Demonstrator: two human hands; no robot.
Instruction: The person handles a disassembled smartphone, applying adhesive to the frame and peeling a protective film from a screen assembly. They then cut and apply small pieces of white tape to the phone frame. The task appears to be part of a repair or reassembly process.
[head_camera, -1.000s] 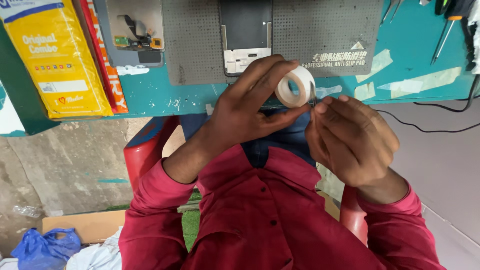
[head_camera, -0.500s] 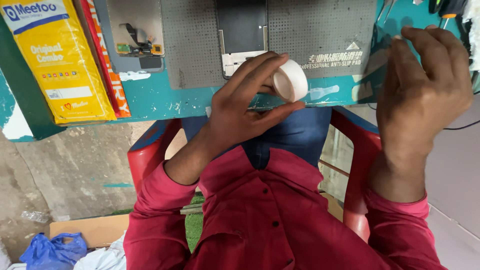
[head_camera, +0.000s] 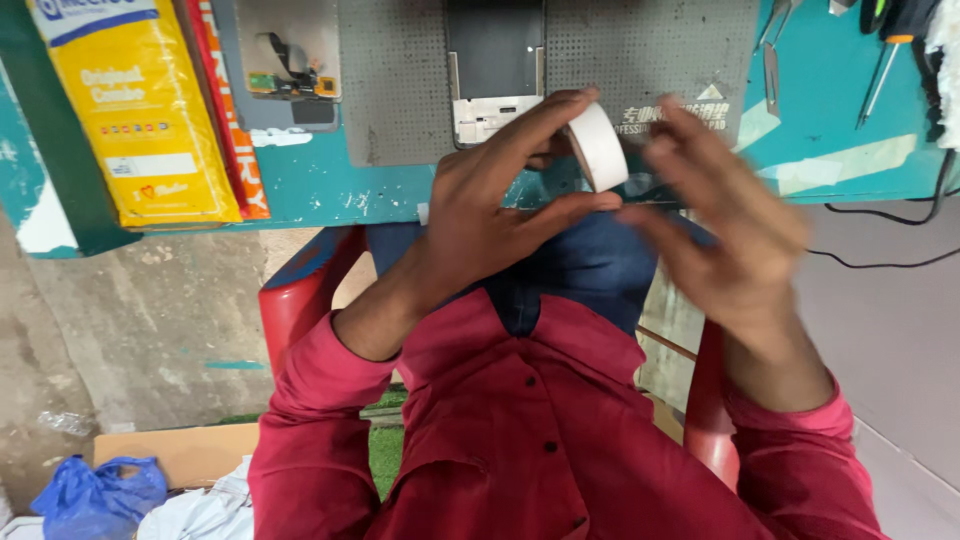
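My left hand (head_camera: 490, 205) grips a white roll of tape (head_camera: 597, 146) between thumb and fingers, held above my lap at the front edge of the teal table (head_camera: 330, 190). Just right of the roll is my right hand (head_camera: 725, 225), blurred by motion, with its fingers spread and nothing in them. Its fingertips are close to the roll, but contact cannot be made out. Behind the roll, a dark phone (head_camera: 495, 65) lies on a grey perforated mat (head_camera: 400, 90) on the table.
A yellow box (head_camera: 135, 110) and a red-orange box (head_camera: 228, 120) stand at the table's left. A screen part with a flex cable (head_camera: 290, 60) lies beside the mat. Tweezers (head_camera: 770, 50) and screwdrivers (head_camera: 890, 40) lie at right. A red chair (head_camera: 300, 300) holds me; a blue bag (head_camera: 95, 490) lies below.
My right hand came away from the roll, rose to the right above the table, then swung back down toward the roll. My left hand kept hold of the tape and turned it slightly.
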